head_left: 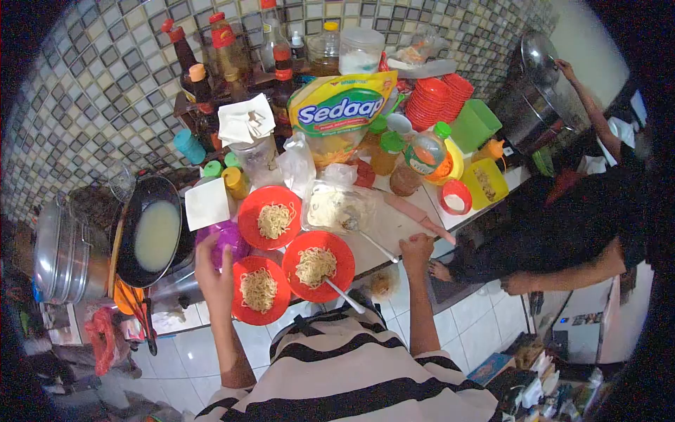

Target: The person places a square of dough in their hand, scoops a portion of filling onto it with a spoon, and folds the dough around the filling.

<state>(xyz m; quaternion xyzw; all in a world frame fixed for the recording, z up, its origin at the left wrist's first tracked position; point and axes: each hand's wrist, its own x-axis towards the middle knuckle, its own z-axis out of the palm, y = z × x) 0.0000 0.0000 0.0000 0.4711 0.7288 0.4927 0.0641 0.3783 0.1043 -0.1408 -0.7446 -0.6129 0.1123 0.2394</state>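
Note:
My left hand point(214, 273) is open beside the lower left red bowl point(242, 313), thumb and fingers apart, close to a purple object point(223, 238). Two more red bowls, one at the top point(246, 235) and one at the right point(346, 271), stand close by; all three hold pale noodles point(316, 267). A light-handled spoon point(344, 295) leans out of the right bowl. My right hand point(416, 252) is closed at the counter's front edge; what it holds, if anything, is hidden. Left of it, another spoon point(376, 246) reaches out of a clear tub point(330, 207) with creamy white contents.
At left, a wok point(156, 235) holds cloudy liquid. Behind the bowls stand a yellow Sedaap pouch point(342, 112), sauce bottles point(228, 49) and stacked red dishes point(429, 102). A pinkish long object point(415, 211) lies at right. Another person point(562, 218) holds a big pot's lid point(538, 49).

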